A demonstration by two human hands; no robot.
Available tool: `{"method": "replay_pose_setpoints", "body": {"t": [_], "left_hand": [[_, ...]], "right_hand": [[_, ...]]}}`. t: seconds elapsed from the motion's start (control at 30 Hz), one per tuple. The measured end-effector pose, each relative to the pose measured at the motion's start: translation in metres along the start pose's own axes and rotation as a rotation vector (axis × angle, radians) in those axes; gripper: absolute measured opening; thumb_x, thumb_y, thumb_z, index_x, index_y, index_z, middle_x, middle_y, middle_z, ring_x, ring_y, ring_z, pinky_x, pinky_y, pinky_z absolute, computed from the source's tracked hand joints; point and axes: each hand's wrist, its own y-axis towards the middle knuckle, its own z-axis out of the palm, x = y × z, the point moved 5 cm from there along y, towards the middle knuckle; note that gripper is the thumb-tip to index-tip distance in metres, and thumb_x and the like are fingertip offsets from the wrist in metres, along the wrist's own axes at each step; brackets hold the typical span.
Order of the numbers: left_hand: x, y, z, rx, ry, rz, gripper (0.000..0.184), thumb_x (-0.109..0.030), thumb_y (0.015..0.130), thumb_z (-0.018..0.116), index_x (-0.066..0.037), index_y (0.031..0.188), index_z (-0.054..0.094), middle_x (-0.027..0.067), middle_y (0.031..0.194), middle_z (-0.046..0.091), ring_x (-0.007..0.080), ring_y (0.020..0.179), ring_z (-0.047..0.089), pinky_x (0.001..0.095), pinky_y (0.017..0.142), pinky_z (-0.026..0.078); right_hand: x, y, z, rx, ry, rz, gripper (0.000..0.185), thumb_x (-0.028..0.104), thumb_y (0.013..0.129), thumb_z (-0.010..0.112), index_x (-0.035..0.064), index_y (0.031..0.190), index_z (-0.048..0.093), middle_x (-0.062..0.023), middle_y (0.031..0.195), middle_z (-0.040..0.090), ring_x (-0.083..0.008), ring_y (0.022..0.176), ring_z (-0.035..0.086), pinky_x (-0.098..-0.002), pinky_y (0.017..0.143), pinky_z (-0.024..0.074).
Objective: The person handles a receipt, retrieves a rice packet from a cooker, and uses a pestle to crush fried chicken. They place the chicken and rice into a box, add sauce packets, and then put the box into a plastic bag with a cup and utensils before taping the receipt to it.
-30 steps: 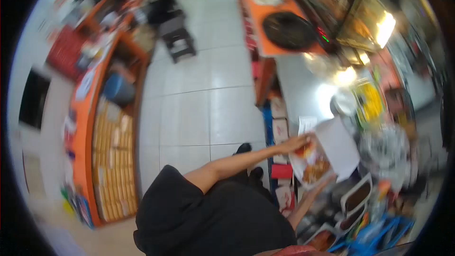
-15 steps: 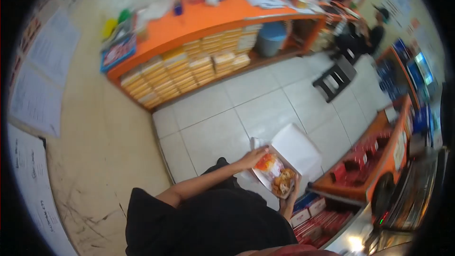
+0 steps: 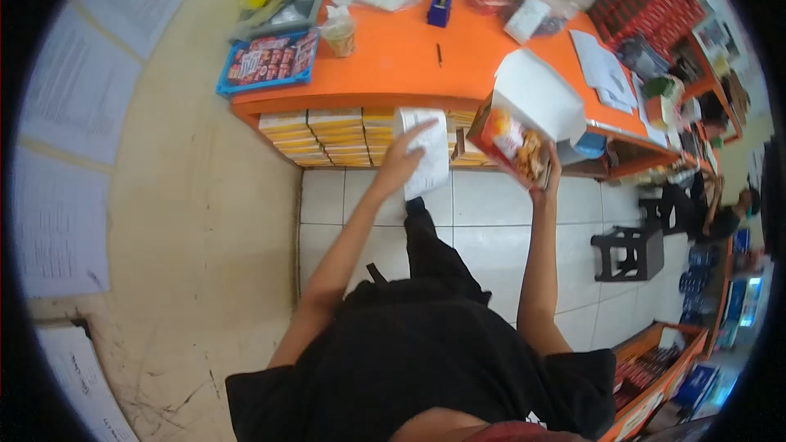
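Observation:
My left hand (image 3: 397, 168) grips a white printed paper slip (image 3: 429, 170) that hangs just in front of the counter's shelf. My right hand (image 3: 547, 176) holds an open cardboard food box (image 3: 553, 106) from its near right side, with the white lid folded back. Inside the box lie browned fried chicken pieces (image 3: 531, 157) and, beside them, a white and orange wrapped portion (image 3: 502, 129). The box is tilted, level with the counter's front edge. My right fingers are partly hidden by the box.
Along the orange counter (image 3: 385, 65) are a blue tray of sachets (image 3: 270, 65), a cup (image 3: 339, 36), a tape dispenser (image 3: 440, 5), a pen (image 3: 439, 55) and papers (image 3: 602, 69). Stacked boxes (image 3: 336, 135) fill the shelf below. A dark stool (image 3: 630, 252) and a seated person (image 3: 720, 217) are at right.
I have turned toward the counter and brought the box up to it. My left hand has left the box and now holds the paper slip; my right hand keeps the box.

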Motion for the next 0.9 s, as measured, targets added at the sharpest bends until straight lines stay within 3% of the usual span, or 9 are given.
{"method": "replay_pose_setpoints", "body": {"t": [0.17, 0.23, 0.3, 0.43, 0.5, 0.57, 0.63, 0.77, 0.9], "left_hand": [[0.046, 0.157, -0.067, -0.210, 0.228, 0.163, 0.057, 0.004, 0.073, 0.058, -0.008, 0.127, 0.048, 0.0149, 0.135, 0.041, 0.0284, 0.125, 0.038, 0.0355, 0.105, 0.028], [0.097, 0.196, -0.087, -0.237, 0.234, 0.135, 0.054, 0.000, 0.073, 0.063, -0.008, 0.125, 0.050, 0.0158, 0.135, 0.040, 0.0296, 0.124, 0.038, 0.0390, 0.104, 0.029], [0.125, 0.207, -0.103, -0.390, 0.931, 0.241, 0.047, -0.019, 0.072, 0.072, -0.010, 0.116, 0.058, 0.0176, 0.129, 0.044, 0.0269, 0.117, 0.042, 0.0447, 0.100, 0.029], [0.137, 0.227, -0.127, -0.460, 0.995, 0.047, 0.051, -0.044, 0.074, 0.068, -0.016, 0.115, 0.060, 0.0108, 0.124, 0.046, 0.0255, 0.119, 0.039, 0.0456, 0.102, 0.023], [0.152, 0.234, -0.128, -0.333, 0.954, -0.062, 0.048, -0.048, 0.074, 0.066, -0.019, 0.111, 0.062, 0.0045, 0.121, 0.047, 0.0253, 0.114, 0.039, 0.0426, 0.098, 0.024], [0.151, 0.227, -0.128, -0.265, 0.963, -0.086, 0.057, -0.052, 0.071, 0.067, -0.020, 0.117, 0.059, -0.0003, 0.124, 0.045, 0.0260, 0.116, 0.037, 0.0409, 0.096, 0.025], [0.141, 0.230, -0.132, -0.131, 0.971, -0.015, 0.070, -0.054, 0.065, 0.070, -0.019, 0.123, 0.053, -0.0017, 0.128, 0.044, 0.0246, 0.115, 0.034, 0.0419, 0.096, 0.024], [0.149, 0.232, -0.141, -0.046, 0.871, -0.034, 0.087, -0.055, 0.058, 0.073, -0.018, 0.131, 0.045, -0.0024, 0.132, 0.042, 0.0245, 0.115, 0.035, 0.0430, 0.096, 0.024], [0.146, 0.245, -0.137, -0.061, 0.884, -0.157, 0.097, -0.055, 0.050, 0.075, -0.016, 0.133, 0.042, -0.0049, 0.137, 0.037, 0.0248, 0.114, 0.035, 0.0428, 0.095, 0.023]], "right_hand": [[0.016, 0.190, 0.024, 0.000, -0.183, 0.121, 0.047, 0.037, 0.086, 0.055, 0.0061, 0.121, 0.047, -0.0119, 0.114, 0.055, -0.0239, 0.103, 0.057, -0.0361, 0.086, 0.0505], [0.013, 0.261, -0.005, -0.125, -0.417, -0.142, 0.046, 0.037, 0.086, 0.057, 0.0056, 0.119, 0.048, -0.0108, 0.112, 0.057, -0.0237, 0.100, 0.058, -0.0374, 0.086, 0.0485], [0.021, 0.281, 0.005, -0.301, -0.751, -0.274, 0.044, 0.036, 0.087, 0.056, 0.0048, 0.116, 0.049, -0.0113, 0.108, 0.057, -0.0238, 0.097, 0.058, -0.0366, 0.083, 0.0479], [0.029, 0.264, 0.090, -0.587, -1.461, -0.803, 0.045, 0.039, 0.088, 0.051, 0.0010, 0.111, 0.048, -0.0138, 0.091, 0.058, -0.0243, 0.089, 0.057, -0.0354, 0.074, 0.0455], [-0.041, 0.269, 0.129, -0.117, -1.621, -0.613, 0.048, 0.044, 0.088, 0.049, -0.0002, 0.106, 0.049, -0.0189, 0.084, 0.059, -0.0315, 0.082, 0.060, -0.0395, 0.069, 0.0465], [-0.088, 0.257, 0.188, 0.026, -1.846, -0.203, 0.047, 0.047, 0.086, 0.051, 0.0003, 0.089, 0.047, -0.0230, 0.088, 0.059, -0.0415, 0.077, 0.060, -0.0439, 0.065, 0.0475], [-0.142, 0.286, 0.167, 0.152, -2.006, -0.169, 0.048, 0.049, 0.087, 0.048, 0.0009, 0.088, 0.046, -0.0226, 0.082, 0.061, -0.0403, 0.072, 0.062, -0.0477, 0.060, 0.0478], [-0.151, 0.314, 0.162, 0.279, -2.055, -0.022, 0.039, 0.039, 0.090, 0.049, -0.0004, 0.088, 0.046, -0.0203, 0.074, 0.061, -0.0346, 0.068, 0.063, -0.0441, 0.058, 0.0498], [-0.134, 0.283, 0.214, 0.274, -0.997, 0.102, 0.016, 0.013, 0.091, 0.050, -0.0032, 0.092, 0.052, -0.0199, 0.076, 0.062, -0.0243, 0.057, 0.061, -0.0325, 0.052, 0.0488]]}}
